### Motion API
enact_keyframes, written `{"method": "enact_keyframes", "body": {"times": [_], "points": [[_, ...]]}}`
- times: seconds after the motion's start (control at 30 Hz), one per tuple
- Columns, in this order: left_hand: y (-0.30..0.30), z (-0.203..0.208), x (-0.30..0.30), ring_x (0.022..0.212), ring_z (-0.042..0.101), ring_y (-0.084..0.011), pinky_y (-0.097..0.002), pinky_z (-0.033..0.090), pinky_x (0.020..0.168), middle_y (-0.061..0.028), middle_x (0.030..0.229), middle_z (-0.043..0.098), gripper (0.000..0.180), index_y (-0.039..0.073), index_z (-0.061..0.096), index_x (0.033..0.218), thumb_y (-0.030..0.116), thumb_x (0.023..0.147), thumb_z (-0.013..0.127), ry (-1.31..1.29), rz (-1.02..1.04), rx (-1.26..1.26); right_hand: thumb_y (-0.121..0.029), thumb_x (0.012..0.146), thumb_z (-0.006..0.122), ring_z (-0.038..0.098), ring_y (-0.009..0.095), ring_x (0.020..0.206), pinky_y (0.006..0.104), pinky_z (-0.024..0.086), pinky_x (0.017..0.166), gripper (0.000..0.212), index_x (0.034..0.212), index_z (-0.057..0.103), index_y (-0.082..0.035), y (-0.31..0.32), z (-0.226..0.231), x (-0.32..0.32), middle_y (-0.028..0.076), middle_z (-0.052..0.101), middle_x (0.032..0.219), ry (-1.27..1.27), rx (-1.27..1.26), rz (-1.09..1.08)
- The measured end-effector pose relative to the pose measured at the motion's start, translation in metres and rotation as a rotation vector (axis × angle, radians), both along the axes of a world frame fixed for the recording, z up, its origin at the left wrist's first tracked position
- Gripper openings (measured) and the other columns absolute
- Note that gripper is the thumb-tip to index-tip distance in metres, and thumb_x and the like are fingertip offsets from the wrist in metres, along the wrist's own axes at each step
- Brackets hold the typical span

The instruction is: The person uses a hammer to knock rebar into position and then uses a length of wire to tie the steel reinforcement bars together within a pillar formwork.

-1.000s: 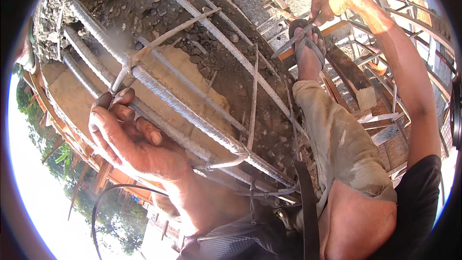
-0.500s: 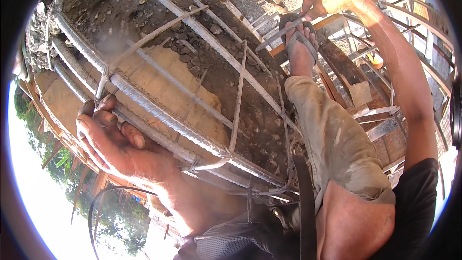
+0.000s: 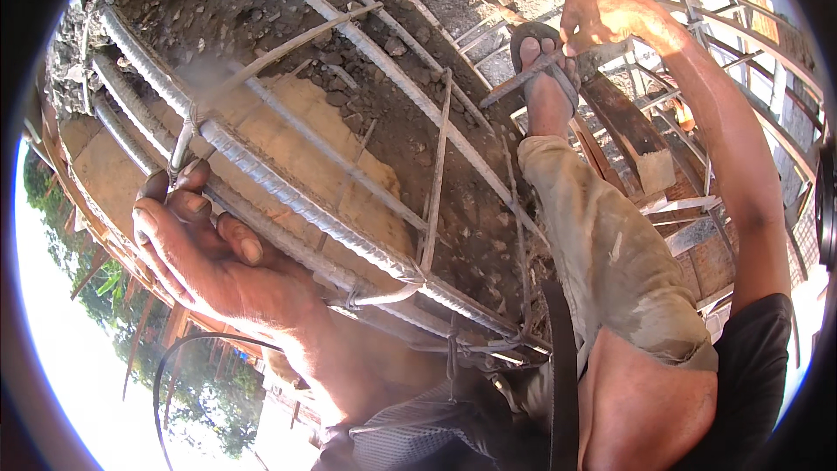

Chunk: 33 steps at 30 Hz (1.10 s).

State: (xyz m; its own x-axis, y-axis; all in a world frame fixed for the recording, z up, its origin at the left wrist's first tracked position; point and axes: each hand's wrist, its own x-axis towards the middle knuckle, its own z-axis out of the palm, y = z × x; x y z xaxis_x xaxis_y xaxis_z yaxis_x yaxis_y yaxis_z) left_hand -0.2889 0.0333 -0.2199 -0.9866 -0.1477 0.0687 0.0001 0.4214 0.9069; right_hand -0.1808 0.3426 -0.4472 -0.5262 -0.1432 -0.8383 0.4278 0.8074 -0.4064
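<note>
On the left, ribbed steel rebars [image 3: 288, 199] are tied into a cage with thin cross stirrups. My left hand [image 3: 218, 257] reaches under the cage from below. Its fingers are curled against a lower bar, with the fingertips closed at the bent end of a stirrup [image 3: 181, 148]. Wire wraps that stirrup where it meets the upper bar. At the upper right my right hand [image 3: 597, 17] grips a long metal bar [image 3: 523, 78]. The bar slants across, its near end over my sandalled foot [image 3: 542, 57] and its other end past my forearm.
Dark soil and rubble [image 3: 261, 13] lie behind the cage, beside a tan patch [image 3: 323, 126]. Wooden boards [image 3: 623, 126] and more rebar lattice stand under my right arm. A dark strap [image 3: 561, 375] hangs near my knee, and a thin black cable [image 3: 159, 384] loops at lower left.
My right hand and the metal bar have shifted slightly right and down in view. My left hand keeps its place at the stirrup end.
</note>
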Motion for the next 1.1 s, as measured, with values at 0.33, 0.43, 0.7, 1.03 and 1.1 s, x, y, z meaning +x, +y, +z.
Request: {"method": "enact_keyframes", "body": {"times": [0.33, 0.43, 0.7, 1.03, 1.1], "points": [[0.006, -0.007, -0.001, 0.055, 0.044, 0.0004, -0.0110, 0.031, 0.048, -0.0048, 0.087, 0.061, 0.037, 0.000, 0.059, 0.111, 0.035, 0.103, 0.052, -0.009, -0.034, -0.008, -0.030, 0.079, 0.077, 0.062, 0.016, 0.062, 0.0344, 0.049, 0.057, 0.030, 0.097, 0.079, -0.005, 0.037, 0.008, -0.008, 0.005, 0.065, 0.065, 0.146, -0.045, -0.405], [0.017, -0.006, -0.001, 0.060, 0.045, -0.0007, -0.0111, 0.034, 0.054, -0.0034, 0.084, 0.060, 0.035, -0.001, 0.061, 0.107, 0.032, 0.105, 0.048, -0.043, -0.040, 0.047, -0.029, 0.076, 0.078, 0.061, 0.018, 0.060, 0.0361, 0.048, 0.056, 0.032, 0.098, 0.079, -0.006, 0.037, 0.014, 0.003, 0.008, 0.068, 0.069, 0.025, -0.077, -0.122], [0.006, -0.004, 0.002, 0.055, 0.047, 0.0006, -0.0107, 0.030, 0.045, -0.0087, 0.091, 0.064, 0.039, -0.001, 0.059, 0.111, 0.036, 0.103, 0.053, -0.063, -0.018, 0.030, -0.020, 0.077, 0.078, 0.070, 0.022, 0.071, 0.0378, 0.054, 0.063, 0.021, 0.090, 0.078, -0.004, -0.005, -0.020, -0.007, 0.014, 0.073, 0.081, 0.091, -0.127, -0.165], [0.003, -0.005, 0.000, 0.054, 0.047, 0.0015, -0.0109, 0.029, 0.044, -0.0092, 0.092, 0.066, 0.038, -0.001, 0.058, 0.113, 0.035, 0.104, 0.052, -0.073, -0.078, 0.076, -0.027, 0.082, 0.079, 0.071, 0.025, 0.081, 0.0389, 0.054, 0.070, 0.029, 0.105, 0.078, -0.010, -0.007, -0.039, 0.028, 0.013, 0.074, 0.091, 0.055, -0.176, -0.216], [0.002, -0.004, 0.003, 0.053, 0.046, 0.0018, -0.0110, 0.029, 0.043, -0.0088, 0.092, 0.066, 0.038, -0.001, 0.058, 0.115, 0.034, 0.104, 0.051, -0.071, -0.074, 0.050, -0.028, 0.082, 0.078, 0.070, 0.024, 0.078, 0.0379, 0.055, 0.069, 0.031, 0.106, 0.077, -0.008, -0.002, -0.036, 0.021, 0.013, 0.074, 0.089, 0.145, -0.207, -0.240]]}}
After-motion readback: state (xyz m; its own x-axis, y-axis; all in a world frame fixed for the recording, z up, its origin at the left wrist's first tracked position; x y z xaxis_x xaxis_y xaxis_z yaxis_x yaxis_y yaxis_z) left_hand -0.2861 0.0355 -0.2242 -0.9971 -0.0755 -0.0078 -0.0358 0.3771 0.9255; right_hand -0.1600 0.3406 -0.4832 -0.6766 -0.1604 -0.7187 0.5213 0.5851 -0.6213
